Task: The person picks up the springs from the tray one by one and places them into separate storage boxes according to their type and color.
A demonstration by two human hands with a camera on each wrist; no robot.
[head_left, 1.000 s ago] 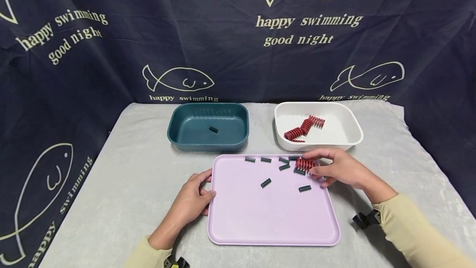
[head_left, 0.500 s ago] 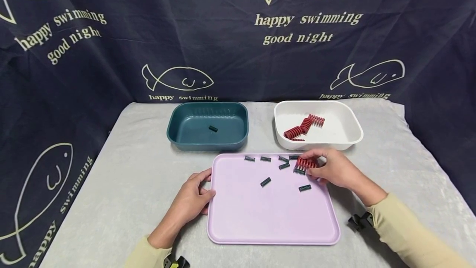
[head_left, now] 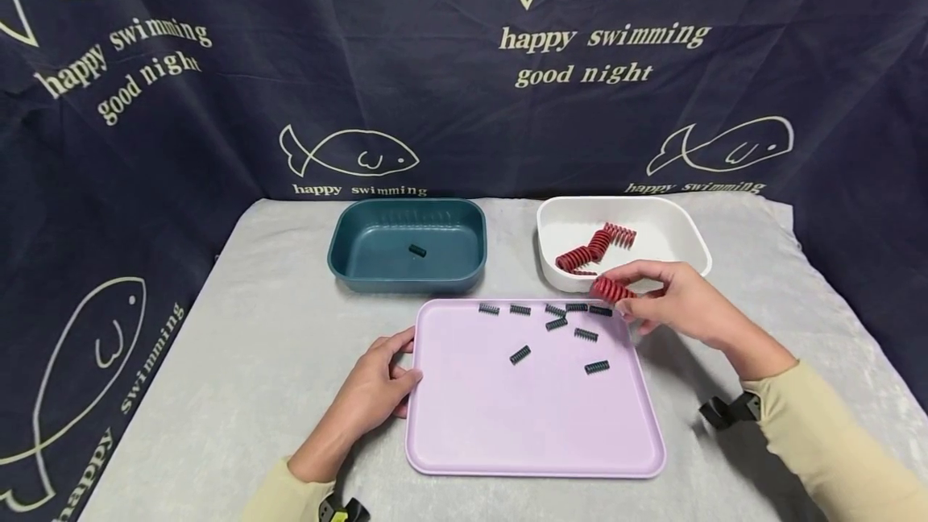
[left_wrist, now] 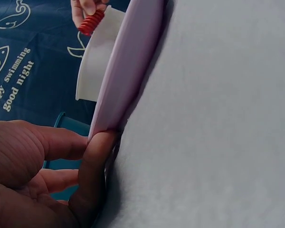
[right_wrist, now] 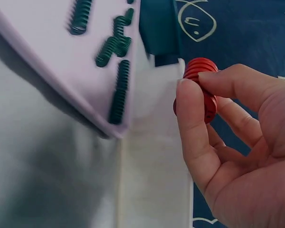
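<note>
My right hand [head_left: 681,304] pinches a red coil spring [head_left: 609,290] between thumb and fingertips, above the tray's far right corner and by the near wall of the white bin [head_left: 663,244]. The right wrist view shows the red spring [right_wrist: 199,69] held at the fingertips. My left hand [head_left: 373,385] grips the left edge of the lilac tray [head_left: 507,425]; in the left wrist view the thumb and a finger pinch its rim. Several small dark green springs [head_left: 519,354] lie on the tray, mostly along its far edge.
Several red springs [head_left: 575,258] lie in the white bin at the back right. Beside it at the back left, a teal bin [head_left: 406,272] holds one small dark spring [head_left: 417,250]. A dark blue fish-print cloth [head_left: 464,103] hangs behind the table.
My right hand has taken hold of the red spring and lifted it off the tray toward the white bin, uncovering a dark green spring in the far corner. The left hand stays put.
</note>
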